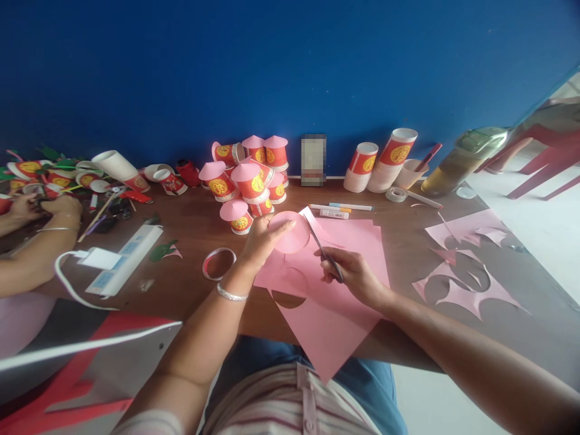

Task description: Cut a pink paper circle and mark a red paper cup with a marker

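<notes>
My left hand (259, 243) is closed on the edge of a pink paper circle (290, 234), thumb on top. My right hand (351, 272) grips a pair of scissors (327, 257) whose blades point up and left to the circle's right edge. A paler strip of paper (312, 219) stands by the blades. Beneath both hands lie pink paper sheets (338, 320), one with a rounded cut-out at its left side. A roll of tape (219, 264) rests left of my left wrist. Behind my hands stand red paper cups with pink cone tops (248, 181).
Markers (351, 206), a phone (313, 160), stacked paper cups (393, 160) and a bottle (466, 160) stand or lie along the back. Pink paper scraps (471, 290) lie at right. Left are a power strip (124, 260) with a white cable and another person's hands (58, 208).
</notes>
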The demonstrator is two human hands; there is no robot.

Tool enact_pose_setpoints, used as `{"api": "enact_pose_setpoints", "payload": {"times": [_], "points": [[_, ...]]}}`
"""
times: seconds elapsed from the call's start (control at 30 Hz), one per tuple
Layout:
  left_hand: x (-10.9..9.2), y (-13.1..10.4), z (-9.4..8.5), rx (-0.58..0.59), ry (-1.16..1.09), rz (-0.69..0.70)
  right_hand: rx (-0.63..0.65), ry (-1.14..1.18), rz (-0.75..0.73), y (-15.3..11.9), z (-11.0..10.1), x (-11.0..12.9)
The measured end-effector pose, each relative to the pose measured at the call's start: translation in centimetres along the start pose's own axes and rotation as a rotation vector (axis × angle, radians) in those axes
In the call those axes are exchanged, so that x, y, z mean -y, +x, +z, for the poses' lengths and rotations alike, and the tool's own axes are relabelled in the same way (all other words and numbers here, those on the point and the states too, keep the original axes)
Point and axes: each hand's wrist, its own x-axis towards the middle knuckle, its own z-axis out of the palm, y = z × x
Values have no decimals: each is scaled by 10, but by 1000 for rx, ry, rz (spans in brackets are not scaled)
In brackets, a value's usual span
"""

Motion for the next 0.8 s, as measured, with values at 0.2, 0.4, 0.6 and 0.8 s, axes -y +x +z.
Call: {"api": "enact_pose_setpoints", "payload": {"times": [0.2, 0.4, 0.6, 0.8], "points": [[2, 2, -1, -4, -28, -8, 5, -4, 8, -1, 0, 1], [2, 1, -1, -17, -31, -6, 8, -3, -4, -1, 0, -1], [0, 1, 0, -19, -36, -10, 18, 12, -2, 0, 0, -1], [0, 2, 1, -14, -33, 6, 10, 28, 9, 0, 1, 1]]}}
